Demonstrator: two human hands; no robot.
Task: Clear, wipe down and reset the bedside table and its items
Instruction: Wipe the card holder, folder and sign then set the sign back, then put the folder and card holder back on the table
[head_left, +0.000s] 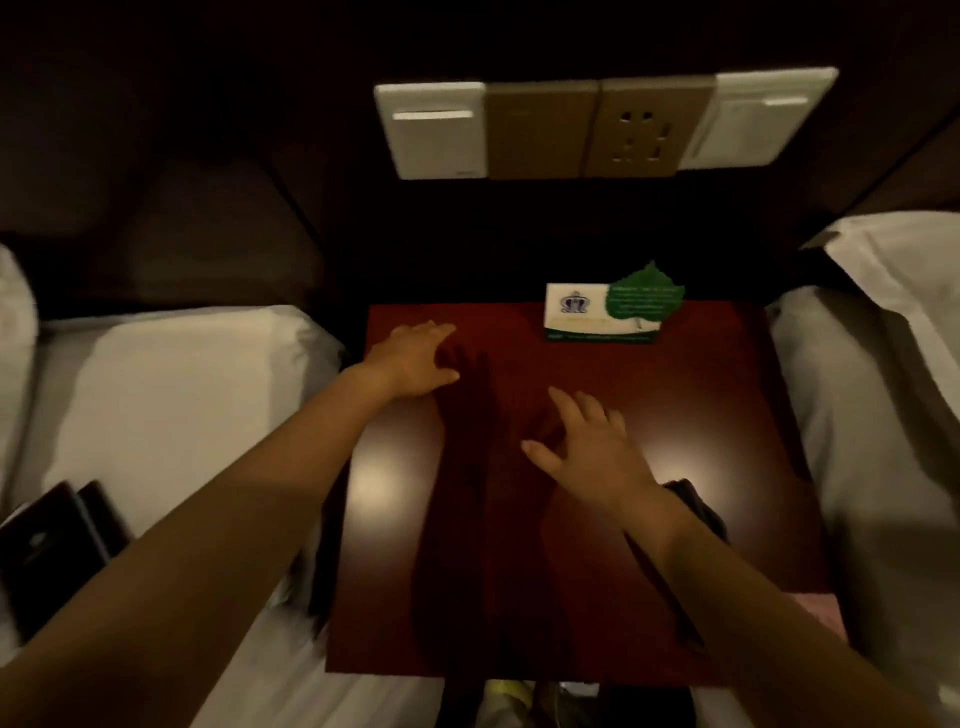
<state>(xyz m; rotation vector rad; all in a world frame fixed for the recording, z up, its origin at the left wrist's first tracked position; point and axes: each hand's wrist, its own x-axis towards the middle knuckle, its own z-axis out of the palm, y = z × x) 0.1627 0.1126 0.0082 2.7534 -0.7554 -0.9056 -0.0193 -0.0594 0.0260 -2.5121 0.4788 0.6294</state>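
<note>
Nearest the camera, both bare forearms reach in from the bottom corners over the bedside table (727, 415), a dark red, glossy top whose near edge runs straight across the lower frame, with blurred, unreadable things showing below it. The right hand (587, 447) is held out palm down over the middle of the top, fingers spread and empty; whether it touches the wood or hovers just above cannot be told. Just behind its wrist a dark object (696, 506) shows, mostly hidden by the arm — what it is cannot be made out. The left hand (413, 358) lies farther back near the table's left edge, fingers loosely extended and holding nothing, its shadow falling rightward across the wood. Most of the surface is bare: open wood lies between the hands and all along the right side, with two pale lamp glares on the polish. On the left, white bedding (171, 395) comes up against the table's edge, and dark folders (57, 540) lie on it, cut off by the frame. More white bedding (878, 374) crowds the right edge. At the far edge, right of centre, a small card stand (576, 309) stands upright with a green leaf-shaped card (644, 299) against it — the print is too blurred to read. Beyond, on the dark wall, a switch and socket panel (602, 124) hangs above the table.
</note>
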